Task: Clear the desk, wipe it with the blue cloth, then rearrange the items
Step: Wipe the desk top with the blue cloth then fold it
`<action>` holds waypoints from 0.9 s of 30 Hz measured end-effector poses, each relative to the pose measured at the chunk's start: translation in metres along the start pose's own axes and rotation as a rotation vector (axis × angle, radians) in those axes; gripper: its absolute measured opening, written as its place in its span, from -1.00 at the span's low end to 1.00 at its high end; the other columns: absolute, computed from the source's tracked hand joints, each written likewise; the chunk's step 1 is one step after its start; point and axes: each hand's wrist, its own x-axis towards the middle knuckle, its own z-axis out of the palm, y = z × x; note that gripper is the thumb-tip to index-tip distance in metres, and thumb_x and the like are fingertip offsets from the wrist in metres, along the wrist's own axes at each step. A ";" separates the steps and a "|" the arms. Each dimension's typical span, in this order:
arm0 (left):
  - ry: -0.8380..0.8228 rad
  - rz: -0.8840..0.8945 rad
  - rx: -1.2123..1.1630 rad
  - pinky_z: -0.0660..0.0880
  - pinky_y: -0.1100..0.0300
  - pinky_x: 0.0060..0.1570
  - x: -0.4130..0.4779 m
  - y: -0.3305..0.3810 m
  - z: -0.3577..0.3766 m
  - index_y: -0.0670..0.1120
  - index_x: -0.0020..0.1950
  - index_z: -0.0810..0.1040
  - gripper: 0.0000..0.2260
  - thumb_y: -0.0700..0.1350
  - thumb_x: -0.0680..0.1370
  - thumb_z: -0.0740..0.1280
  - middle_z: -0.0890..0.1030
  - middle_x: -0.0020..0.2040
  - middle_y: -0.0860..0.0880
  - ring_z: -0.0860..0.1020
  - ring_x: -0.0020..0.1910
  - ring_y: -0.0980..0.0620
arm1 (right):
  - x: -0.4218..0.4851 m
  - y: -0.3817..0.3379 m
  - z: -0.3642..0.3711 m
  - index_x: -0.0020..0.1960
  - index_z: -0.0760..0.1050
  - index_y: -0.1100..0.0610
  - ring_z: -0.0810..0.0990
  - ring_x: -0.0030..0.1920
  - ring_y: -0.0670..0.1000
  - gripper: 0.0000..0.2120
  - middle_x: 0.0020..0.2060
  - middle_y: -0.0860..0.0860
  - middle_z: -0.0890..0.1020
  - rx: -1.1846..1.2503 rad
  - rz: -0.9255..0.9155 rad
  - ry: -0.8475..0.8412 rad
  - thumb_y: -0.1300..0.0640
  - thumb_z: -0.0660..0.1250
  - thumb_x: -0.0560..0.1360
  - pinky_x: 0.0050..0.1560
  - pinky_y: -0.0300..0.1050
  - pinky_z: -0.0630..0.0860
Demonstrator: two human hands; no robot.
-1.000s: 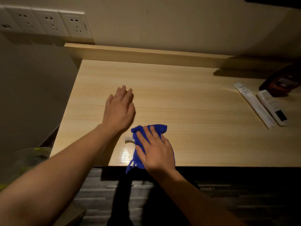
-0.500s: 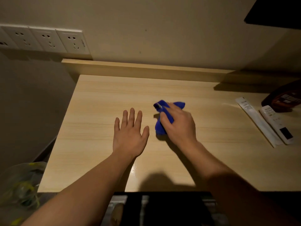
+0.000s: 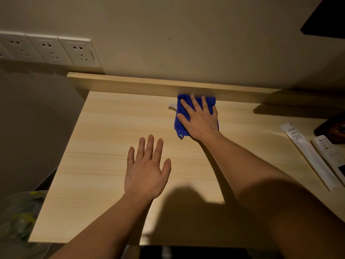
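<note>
A dim room with a plain beige wall frames the scene, a row of sockets set into it at the left and a dark panel cutting into the upper right corner. Below runs the pale wood worktop with its raised back ledge, and most of that surface lies bare — so the clearing step looks largely done for the left and middle stretch. Off the left edge, low down, sits what seems a plastic bag of rubbish (too blurred to say what is in it).

The wiping step is the one in hand, by my reading. The right hand lies flat with fingers spread, pressing the blue cloth down onto the worktop; the folded cloth sits at the far side, its top edge touching or just short of the back ledge, a small white tag poking out on its left. The left hand holds nothing — palm down, fingers wide, resting or hovering over the middle of the worktop; I cannot tell which.

What is left: the right end is not yet cleared or wiped. A long white packet, a white remote just beside it, and a dark object behind them still lie there, well apart from the cloth. Rearranging has, as far as I can judge, not begun.
</note>
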 end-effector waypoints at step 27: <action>0.013 0.019 -0.004 -0.16 -0.19 0.64 -0.001 -0.002 -0.001 0.10 0.73 -0.04 -0.36 0.32 0.69 -0.13 -0.07 0.74 -0.01 -0.16 0.71 -0.06 | -0.241 -0.008 0.024 0.65 -0.12 -0.23 -0.19 0.66 0.08 -0.32 0.67 -0.09 -0.08 0.079 -0.048 -0.033 -0.44 -0.14 0.60 0.62 0.19 -0.10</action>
